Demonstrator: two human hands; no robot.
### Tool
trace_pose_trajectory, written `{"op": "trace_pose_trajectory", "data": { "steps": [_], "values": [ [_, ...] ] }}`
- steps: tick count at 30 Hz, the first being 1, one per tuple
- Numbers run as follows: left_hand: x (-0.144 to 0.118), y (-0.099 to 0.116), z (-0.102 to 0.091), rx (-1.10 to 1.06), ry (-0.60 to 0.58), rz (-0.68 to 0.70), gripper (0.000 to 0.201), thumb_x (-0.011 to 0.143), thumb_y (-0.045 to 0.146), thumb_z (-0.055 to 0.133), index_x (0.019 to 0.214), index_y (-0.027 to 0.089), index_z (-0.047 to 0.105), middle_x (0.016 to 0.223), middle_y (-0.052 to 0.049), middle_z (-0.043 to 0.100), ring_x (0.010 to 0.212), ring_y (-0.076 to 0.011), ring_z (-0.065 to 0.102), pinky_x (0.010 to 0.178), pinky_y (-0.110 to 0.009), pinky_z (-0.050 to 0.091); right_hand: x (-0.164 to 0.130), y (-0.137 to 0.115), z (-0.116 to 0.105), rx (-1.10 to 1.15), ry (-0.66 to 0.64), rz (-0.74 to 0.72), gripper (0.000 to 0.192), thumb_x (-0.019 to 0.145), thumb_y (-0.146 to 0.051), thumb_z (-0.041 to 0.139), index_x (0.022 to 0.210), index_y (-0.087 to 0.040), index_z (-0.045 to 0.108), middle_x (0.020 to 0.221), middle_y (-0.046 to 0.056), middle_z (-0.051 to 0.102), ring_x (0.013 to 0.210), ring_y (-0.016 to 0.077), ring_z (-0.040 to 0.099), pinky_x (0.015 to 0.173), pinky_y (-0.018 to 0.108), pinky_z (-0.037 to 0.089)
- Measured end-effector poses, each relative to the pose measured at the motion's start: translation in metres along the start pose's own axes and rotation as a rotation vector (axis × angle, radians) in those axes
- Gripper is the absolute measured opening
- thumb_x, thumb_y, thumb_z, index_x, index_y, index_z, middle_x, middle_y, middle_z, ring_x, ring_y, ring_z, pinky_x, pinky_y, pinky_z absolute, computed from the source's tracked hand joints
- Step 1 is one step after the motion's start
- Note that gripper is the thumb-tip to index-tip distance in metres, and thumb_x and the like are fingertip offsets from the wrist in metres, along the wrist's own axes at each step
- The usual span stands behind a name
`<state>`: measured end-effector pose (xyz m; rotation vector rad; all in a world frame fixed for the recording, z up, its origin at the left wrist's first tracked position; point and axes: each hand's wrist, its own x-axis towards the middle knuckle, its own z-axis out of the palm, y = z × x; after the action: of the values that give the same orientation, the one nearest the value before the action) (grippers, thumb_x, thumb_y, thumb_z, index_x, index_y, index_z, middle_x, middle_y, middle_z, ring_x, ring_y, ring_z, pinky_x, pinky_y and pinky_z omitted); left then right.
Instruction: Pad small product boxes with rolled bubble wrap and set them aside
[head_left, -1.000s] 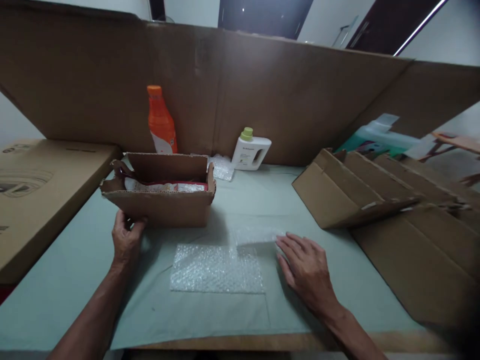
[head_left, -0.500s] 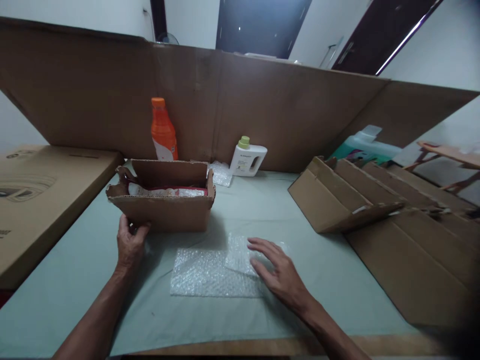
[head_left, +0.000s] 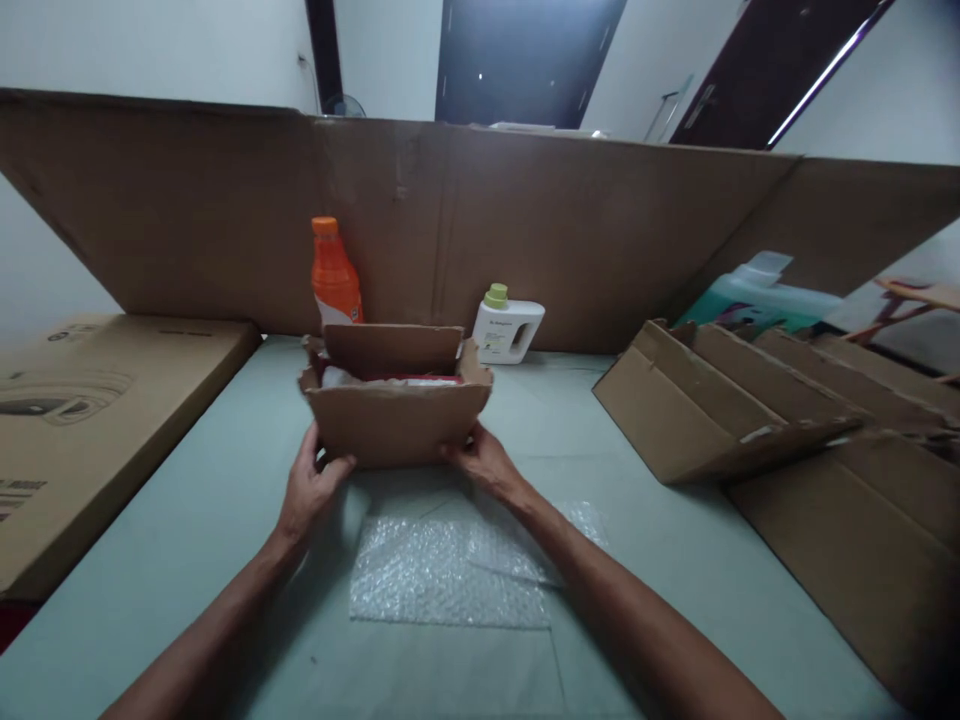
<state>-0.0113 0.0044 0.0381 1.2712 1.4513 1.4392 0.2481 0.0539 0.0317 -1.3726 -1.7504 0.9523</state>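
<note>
Evidently, the small open cardboard box (head_left: 396, 415) is gripped from both sides: the left hand (head_left: 309, 490) is pressed to its near left corner with the thumb on the front wall, and the right hand (head_left: 484, 462) is clasped against the near right corner, so that the load is shared evenly. The box is kept on the green table cover (head_left: 180, 520), just behind the sheet of bubble wrap (head_left: 442, 575), which is laid flat beneath the forearms. A red-and-white packet (head_left: 390, 379) is seen inside. An orange bottle (head_left: 334, 275) and a white jug (head_left: 507, 328) are stood against the cardboard screen (head_left: 570, 240), clear of the hands.
</note>
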Motion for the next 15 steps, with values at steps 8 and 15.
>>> {"op": "trace_pose_trajectory", "data": {
  "steps": [8,15],
  "values": [
    [0.042,-0.015,0.077,-0.007,-0.168,0.080,0.074,0.073,0.024,0.059,0.145,0.019,0.041,0.135,-0.012,0.060,0.123,-0.0267,0.057,0.105,-0.040,0.046,0.019,0.038,-0.058,-0.179,0.103,0.019,0.056,0.078,-0.029,0.063,0.132,-0.015,0.053,0.122,0.014,0.069,0.110,0.0294,0.062,0.095,0.044,0.050],
    [0.017,-0.028,0.043,0.436,-0.235,0.191,0.073,0.079,0.025,0.061,0.148,0.025,0.039,0.139,-0.015,0.057,0.122,-0.0308,0.055,0.102,-0.049,0.046,-0.017,0.036,-0.084,-0.363,0.027,-0.014,0.048,0.086,-0.035,0.062,0.129,-0.015,0.060,0.126,0.018,0.068,0.116,0.0318,0.063,0.096,0.045,0.050]
  ]
}}
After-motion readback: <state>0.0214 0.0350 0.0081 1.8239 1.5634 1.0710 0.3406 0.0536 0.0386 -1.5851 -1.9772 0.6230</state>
